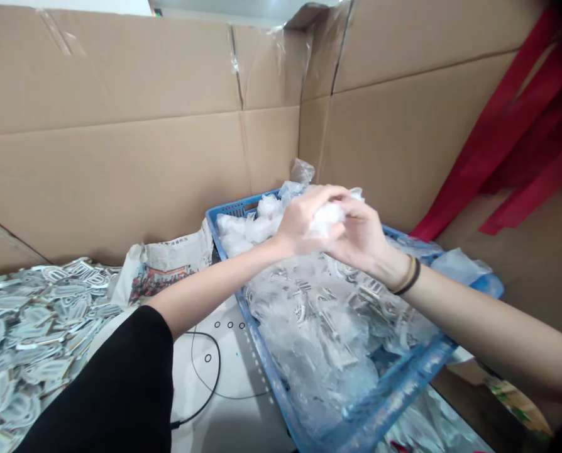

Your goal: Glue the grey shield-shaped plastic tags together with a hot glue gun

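My left hand (308, 217) and my right hand (360, 231) come together over a blue plastic crate (268, 377). Between them is a white, crumpled bundle (327, 218) that looks like thin plastic bag; its inside cannot be made out, and motion blurs it slightly. Both hands have their fingers curled around it. Below, the crate holds many clear plastic bags (309, 377), some with small grey-and-white flat pieces (328, 321) showing through. More white bundled bags (243, 231) lie at the crate's far left corner.
Tall cardboard walls (121, 163) stand behind and to the right. Loose grey-and-white flat pieces (36, 340) are heaped at left, beside a newspaper sheet (168, 267). A black cable (217, 371) lies on the white surface (229, 415). Red strips (493, 138) hang at right.
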`<action>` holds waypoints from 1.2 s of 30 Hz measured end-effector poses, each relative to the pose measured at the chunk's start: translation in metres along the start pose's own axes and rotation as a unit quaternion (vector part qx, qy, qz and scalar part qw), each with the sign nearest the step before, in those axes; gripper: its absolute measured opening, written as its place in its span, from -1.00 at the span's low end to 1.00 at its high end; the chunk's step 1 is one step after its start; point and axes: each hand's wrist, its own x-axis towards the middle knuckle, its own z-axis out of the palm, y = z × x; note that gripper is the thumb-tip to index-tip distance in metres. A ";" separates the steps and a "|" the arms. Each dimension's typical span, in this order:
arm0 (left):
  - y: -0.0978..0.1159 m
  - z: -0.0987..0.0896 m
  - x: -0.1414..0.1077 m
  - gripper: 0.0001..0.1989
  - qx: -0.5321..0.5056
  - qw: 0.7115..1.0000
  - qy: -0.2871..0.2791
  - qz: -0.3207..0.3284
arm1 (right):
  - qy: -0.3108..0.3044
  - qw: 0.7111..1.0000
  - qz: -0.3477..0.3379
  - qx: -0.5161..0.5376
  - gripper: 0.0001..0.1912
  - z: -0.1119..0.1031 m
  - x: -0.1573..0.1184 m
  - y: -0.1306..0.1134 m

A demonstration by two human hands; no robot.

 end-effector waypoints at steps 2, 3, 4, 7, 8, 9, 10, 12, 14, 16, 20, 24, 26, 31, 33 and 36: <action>-0.008 -0.001 0.001 -0.95 0.016 0.999 0.041 -0.021 | -0.023 0.999 0.029 0.001 -0.86 0.000 -0.001 -0.003; -0.011 -0.001 0.000 -0.94 0.027 0.998 0.043 -0.022 | -0.028 0.999 0.043 -0.003 -0.84 0.000 -0.002 -0.002; -0.013 0.000 -0.002 -0.88 0.041 0.998 0.034 -0.019 | -0.030 0.998 0.057 -0.005 -0.82 0.000 -0.002 0.000; -0.014 0.002 -0.012 -0.86 0.099 0.994 -0.036 -0.026 | -0.052 0.993 0.108 -0.012 -0.80 -0.003 -0.002 0.010; -0.011 0.003 -0.016 -0.86 0.116 0.991 -0.059 -0.035 | -0.064 0.990 0.124 -0.010 -0.80 -0.005 -0.002 0.013; -0.008 0.003 -0.020 -0.84 0.132 0.987 -0.078 -0.045 | -0.077 0.987 0.138 -0.008 -0.78 -0.006 -0.002 0.015; -0.005 0.002 -0.024 -0.80 0.146 0.984 -0.091 -0.053 | -0.093 0.984 0.151 -0.008 -0.74 -0.008 -0.002 0.017; 0.001 -0.004 -0.030 -0.62 0.157 0.981 -0.101 -0.043 | -0.126 0.977 0.170 -0.026 -0.64 -0.009 -0.003 0.017; 0.000 -0.017 -0.035 -0.27 0.136 0.984 -0.116 -0.009 | -0.146 0.970 0.180 -0.074 -0.58 -0.009 -0.004 0.016; -0.010 -0.036 -0.040 0.04 0.082 0.988 -0.130 -0.011 | -0.136 0.966 0.175 -0.133 -0.62 -0.010 -0.003 0.013; -0.045 -0.068 -0.056 -0.31 0.083 0.959 -0.201 -0.184 | -0.030 0.977 0.093 -0.191 -0.77 -0.019 0.008 0.011; -0.059 -0.063 -0.072 -0.71 0.205 0.841 -0.457 -0.206 | 0.044 0.971 0.062 -0.225 -0.74 -0.028 0.020 0.012; -0.057 -0.052 -0.076 -0.71 0.231 0.811 -0.510 -0.170 | 0.057 0.967 0.049 -0.243 -0.74 -0.031 0.023 0.013; -0.059 -0.047 -0.068 -0.94 0.192 0.843 -0.470 -0.179 | 0.027 0.961 0.036 -0.273 -0.78 -0.034 0.023 0.013; -0.064 -0.055 -0.061 -0.92 0.134 0.871 -0.410 -0.234 | -0.019 0.956 0.038 -0.291 -0.78 -0.033 0.020 0.012; -0.071 -0.067 -0.055 -0.88 0.125 0.897 -0.331 -0.264 | -0.113 0.934 0.024 -0.338 -0.78 -0.030 0.015 0.013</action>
